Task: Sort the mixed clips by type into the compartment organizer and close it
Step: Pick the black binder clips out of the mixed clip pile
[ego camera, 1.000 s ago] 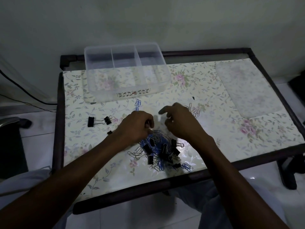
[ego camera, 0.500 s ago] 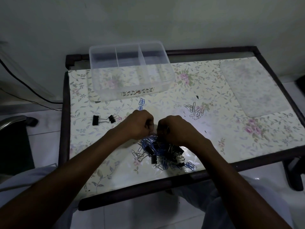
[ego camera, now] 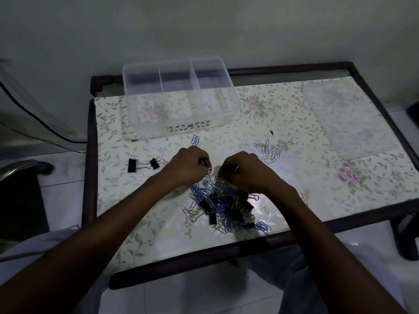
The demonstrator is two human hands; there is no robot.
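My left hand [ego camera: 189, 165] and right hand [ego camera: 243, 169] are now curled knuckle to knuckle at the top of the tangled clip pile [ego camera: 223, 206], each pinching paper-clip wire I judge I'm pulling apart. A second ago the right hand hovered with a finger extended; it has since closed in. The pile sits near the table's front edge. Small sorted heaps lie around it: silver paper clips [ego camera: 267, 150], binder clips [ego camera: 144, 164]. The compartment organizer [ego camera: 181, 130] at the back edge looks empty, so sorting has barely begun.
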